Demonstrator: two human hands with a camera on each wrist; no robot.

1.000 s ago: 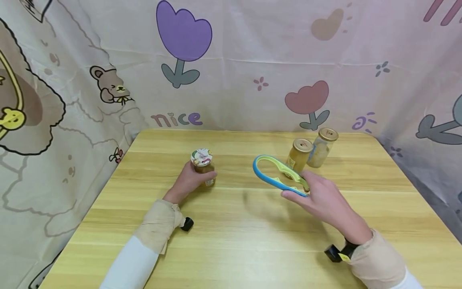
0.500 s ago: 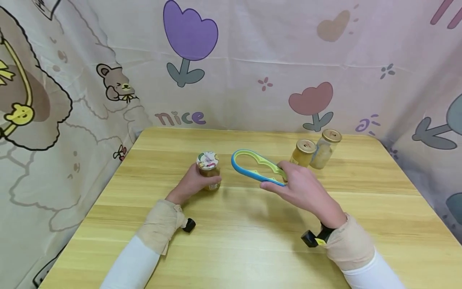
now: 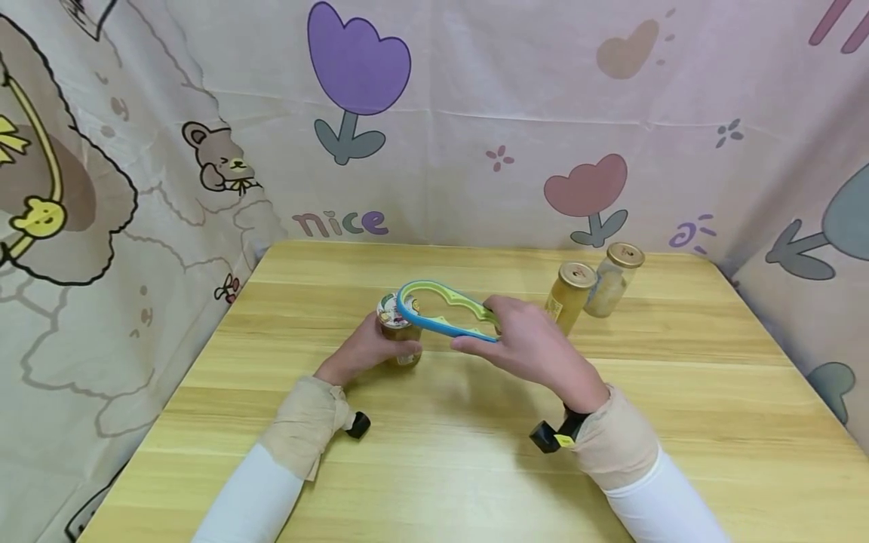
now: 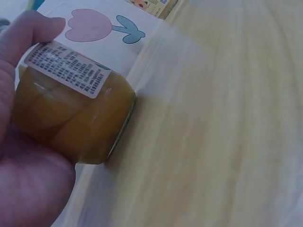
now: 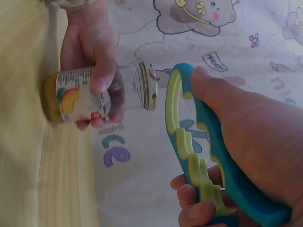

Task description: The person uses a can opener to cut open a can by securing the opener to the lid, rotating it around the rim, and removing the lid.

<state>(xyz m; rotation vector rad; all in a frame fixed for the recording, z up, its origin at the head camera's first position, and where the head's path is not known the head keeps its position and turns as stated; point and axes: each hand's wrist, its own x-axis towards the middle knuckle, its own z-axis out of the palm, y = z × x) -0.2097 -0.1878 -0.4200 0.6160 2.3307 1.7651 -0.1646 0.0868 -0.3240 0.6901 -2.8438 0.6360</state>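
Our left hand (image 3: pixel 363 349) curls around the fruit jar (image 3: pixel 402 332) on the counter (image 3: pixel 434 460). Our right hand (image 3: pixel 536 345) pinches the blue-and-green opener (image 3: pixel 444 327) just above the fruit jar's lid (image 5: pixel 149 87). Right of the fruit jar, farther back, stand an amber jar (image 3: pixel 570 294) and a paler jar (image 3: pixel 609 288).

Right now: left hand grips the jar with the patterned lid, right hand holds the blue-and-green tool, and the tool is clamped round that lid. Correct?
Not quite: the blue-and-green tool isn't clamped round the patterned lid; the right wrist view shows a gap between them. The rest stands: left hand grips the jar, right hand holds the tool.
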